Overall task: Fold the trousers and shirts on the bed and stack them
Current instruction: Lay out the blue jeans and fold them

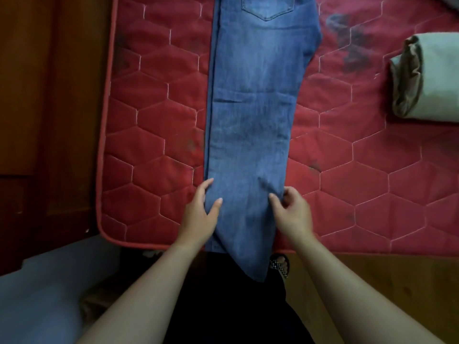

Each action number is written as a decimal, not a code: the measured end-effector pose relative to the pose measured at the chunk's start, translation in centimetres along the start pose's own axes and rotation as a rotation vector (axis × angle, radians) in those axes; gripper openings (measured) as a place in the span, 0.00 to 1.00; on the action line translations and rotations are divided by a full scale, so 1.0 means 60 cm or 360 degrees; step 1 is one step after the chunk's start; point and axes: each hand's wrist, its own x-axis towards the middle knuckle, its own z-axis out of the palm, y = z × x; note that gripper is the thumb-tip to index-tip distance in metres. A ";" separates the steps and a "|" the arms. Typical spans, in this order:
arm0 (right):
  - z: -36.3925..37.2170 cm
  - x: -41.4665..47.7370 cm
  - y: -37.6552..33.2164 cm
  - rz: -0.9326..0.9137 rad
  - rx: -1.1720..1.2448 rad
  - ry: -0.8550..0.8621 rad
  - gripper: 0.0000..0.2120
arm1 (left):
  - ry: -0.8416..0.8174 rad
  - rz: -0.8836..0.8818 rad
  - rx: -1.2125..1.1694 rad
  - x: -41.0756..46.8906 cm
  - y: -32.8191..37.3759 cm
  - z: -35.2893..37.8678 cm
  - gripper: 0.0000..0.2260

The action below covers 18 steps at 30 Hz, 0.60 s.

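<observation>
A red quilted mattress (pixel 347 170), stitched in hexagons and darkly stained in places, carries a pair of blue jeans (pixel 250 120) laid lengthwise, hems hanging over the near edge. A folded grey-green garment (pixel 432 75), possibly a shirt, lies well apart at right.

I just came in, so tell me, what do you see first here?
Long blue jeans lie flat down the middle of a red mattress. The left hand and right hand hold their edges near the front. A folded grey garment sits far right.
</observation>
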 end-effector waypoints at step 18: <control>0.010 -0.018 -0.042 -0.0141 0.0008 0.0204 0.17 | -0.0138 0.0010 0.0007 -0.019 0.002 -0.053 0.27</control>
